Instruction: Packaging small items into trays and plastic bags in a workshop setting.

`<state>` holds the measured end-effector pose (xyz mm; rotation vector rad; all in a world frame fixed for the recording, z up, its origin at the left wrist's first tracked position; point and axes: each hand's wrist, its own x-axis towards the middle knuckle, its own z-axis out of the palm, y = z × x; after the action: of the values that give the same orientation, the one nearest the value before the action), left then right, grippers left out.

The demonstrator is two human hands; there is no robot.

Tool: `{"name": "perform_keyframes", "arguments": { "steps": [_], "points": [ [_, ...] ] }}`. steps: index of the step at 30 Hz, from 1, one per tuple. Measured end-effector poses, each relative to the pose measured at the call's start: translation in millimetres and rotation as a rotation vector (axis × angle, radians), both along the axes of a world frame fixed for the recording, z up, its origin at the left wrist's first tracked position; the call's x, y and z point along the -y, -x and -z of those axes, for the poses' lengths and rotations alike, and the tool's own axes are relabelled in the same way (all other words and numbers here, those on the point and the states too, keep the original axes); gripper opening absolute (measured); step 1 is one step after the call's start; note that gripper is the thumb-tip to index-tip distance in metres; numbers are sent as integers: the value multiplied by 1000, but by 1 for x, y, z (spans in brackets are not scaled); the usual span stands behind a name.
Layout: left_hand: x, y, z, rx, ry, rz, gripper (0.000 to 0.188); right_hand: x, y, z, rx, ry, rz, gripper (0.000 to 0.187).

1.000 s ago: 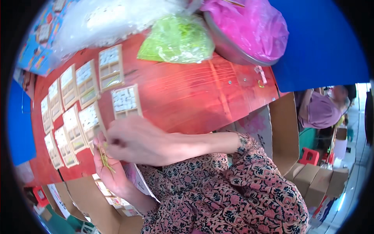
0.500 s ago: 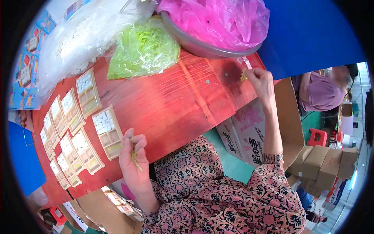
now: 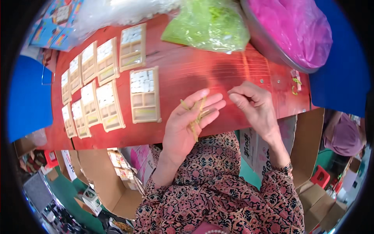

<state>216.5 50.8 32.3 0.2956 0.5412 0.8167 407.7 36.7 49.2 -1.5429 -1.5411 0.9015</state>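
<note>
The left hand [image 3: 181,124] is turned palm up near the front edge of the red bench [image 3: 187,74], and its fingers are spread, not squeezed tight. A few thin yellow strips [image 3: 200,109] lie across it, with their ends poking out. The right hand [image 3: 257,107] is up close beside it — its thumb and pointing finger are bent in near each other, but I can't tell if they pinch something tiny. To the left of the hands, ten little trays sit in two rows on the bench. The nearest tray [image 3: 158,95] has a bunch of white blocks [image 3: 142,81] at the far end, two small spaces in the middle, and a yellow-green strip in the long space at the near end. Farther back lies a shiny green bag [image 3: 208,27], and next to it is a big round basin [image 3: 269,45] with a bright pink bag [image 3: 290,31] in it — at the bench's right end there is a small pink thing [image 3: 295,76] with a curly yellow-green bit [image 3: 294,91] just beside it
</note>
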Motion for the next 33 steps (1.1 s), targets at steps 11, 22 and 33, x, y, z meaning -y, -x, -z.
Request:
{"name": "perform_keyframes", "arguments": {
  "steps": [11, 22, 33],
  "points": [
    [10, 23, 2, -146, -107, -72, 50, -25, 63, 7, -356, 236, -222, 8],
    [37, 101, 6, -61, -79, -299, 32, -67, 111, -22, -430, 365, -367, 11],
    [76, 192, 14, -310, 27, -714, 33, -119, 277, -13, -119, -78, -741, 18]
  ]
}}
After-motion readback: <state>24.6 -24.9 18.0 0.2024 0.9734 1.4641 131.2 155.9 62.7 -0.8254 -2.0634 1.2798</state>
